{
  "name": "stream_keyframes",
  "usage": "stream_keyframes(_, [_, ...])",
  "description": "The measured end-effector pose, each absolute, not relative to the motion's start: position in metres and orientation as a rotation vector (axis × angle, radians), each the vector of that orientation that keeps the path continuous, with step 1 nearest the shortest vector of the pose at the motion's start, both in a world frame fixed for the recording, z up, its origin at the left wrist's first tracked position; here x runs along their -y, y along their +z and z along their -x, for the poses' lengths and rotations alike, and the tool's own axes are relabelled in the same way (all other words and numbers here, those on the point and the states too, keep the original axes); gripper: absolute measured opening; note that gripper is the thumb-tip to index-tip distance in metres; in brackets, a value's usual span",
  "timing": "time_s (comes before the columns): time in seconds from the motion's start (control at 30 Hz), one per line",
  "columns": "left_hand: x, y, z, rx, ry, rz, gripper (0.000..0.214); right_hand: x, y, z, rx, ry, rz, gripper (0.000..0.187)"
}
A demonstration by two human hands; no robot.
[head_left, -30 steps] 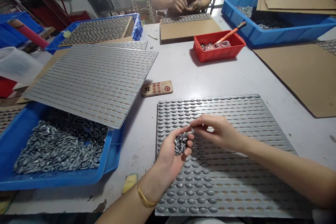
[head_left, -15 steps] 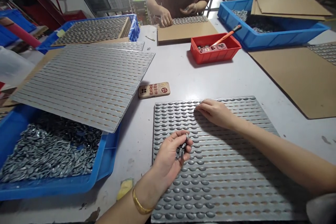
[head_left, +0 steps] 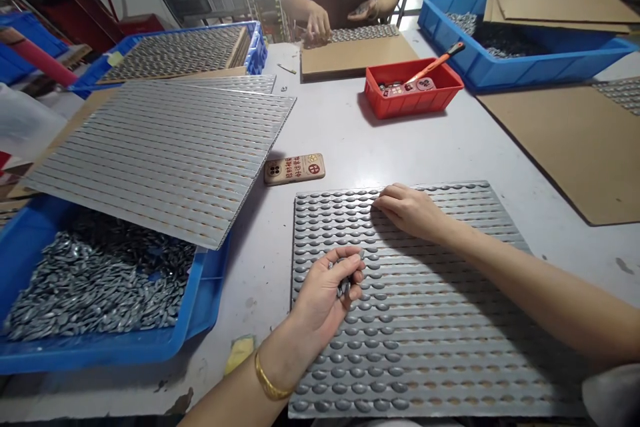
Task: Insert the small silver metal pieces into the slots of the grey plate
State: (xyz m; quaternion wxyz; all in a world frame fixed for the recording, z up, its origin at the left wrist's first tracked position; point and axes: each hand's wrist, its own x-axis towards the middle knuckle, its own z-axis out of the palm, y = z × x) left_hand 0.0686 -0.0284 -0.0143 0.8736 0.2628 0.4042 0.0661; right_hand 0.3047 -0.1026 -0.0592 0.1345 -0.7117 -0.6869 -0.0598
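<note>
A grey slotted tray [head_left: 480, 320] lies on the table in front of me, with small grey metal pieces seated along its left columns and top row. My left hand [head_left: 327, 293] hovers over the tray's left part, fingers curled round a handful of metal pieces [head_left: 344, 288]. My right hand [head_left: 411, 211] rests near the tray's top row, fingertips pinched together and pressed down at a slot; what they hold is hidden.
A blue bin [head_left: 30, 357] full of loose metal pieces stands at the left, with an empty slotted sheet [head_left: 160, 153] lying over it. A phone [head_left: 295, 169], a red box [head_left: 411, 99], cardboard sheets [head_left: 575, 140] and another blue bin [head_left: 525, 60] lie beyond. A person's hands [head_left: 320, 23] work opposite.
My right hand left my left hand and moved up to the tray's top row, where it now stays. My left hand closed tighter round the pieces.
</note>
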Motion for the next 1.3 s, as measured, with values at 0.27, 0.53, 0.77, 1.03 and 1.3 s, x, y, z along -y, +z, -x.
stream_keyframes(0.27, [0.030, -0.017, -0.069, -0.827, 0.155, -0.630, 0.018, 0.121, -0.017, -0.252, 1.612, 0.638, 1.661, 0.015])
stream_keyframes(0.53, [0.030, -0.012, -0.070, -0.875, 0.147, -0.560, 0.022, 0.133, -0.014, -0.244, 1.484, 0.743, 1.640, 0.010])
stream_keyframes(0.77, [0.030, -0.010, -0.069, -0.876, 0.103, -0.563, 0.017, 0.121, -0.063, -0.291, 1.694, -0.036, 1.809, 0.018])
stream_keyframes(1.03, [0.030, -0.012, -0.069, -0.834, 0.076, -0.594, 0.018, 0.116, -0.064, -0.294, 1.972, -0.183, 1.954, 0.024])
stream_keyframes(1.3, [0.029, -0.010, -0.069, -0.844, 0.081, -0.594, 0.018, 0.117, -0.053, -0.289, 1.902, -0.075, 1.938, 0.022])
